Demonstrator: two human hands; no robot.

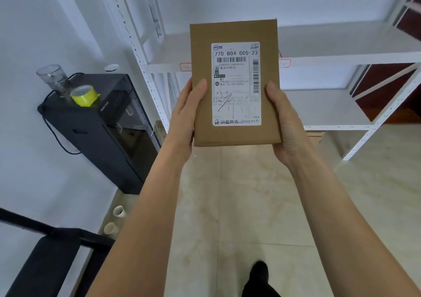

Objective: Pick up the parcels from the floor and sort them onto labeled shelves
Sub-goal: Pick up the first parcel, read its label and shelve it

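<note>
You've got the brown cardboard parcel [235, 82] held up between both hands, label side facing you. Your left hand [185, 117] grips its left edge, thumb lying on the front face, and your right hand [288, 123] grips the right edge the same way, palm cupping the lower corner. The white shipping label [237, 84] reads 770 B04 005-23. Just past your hands sits the white shelf rack [341, 55], with a red-framed tag [284, 63] on its edge near your right thumb. Out beyond your left hand, a yellow tape roll [84, 95] rests on a black cabinet [98, 132].
</note>
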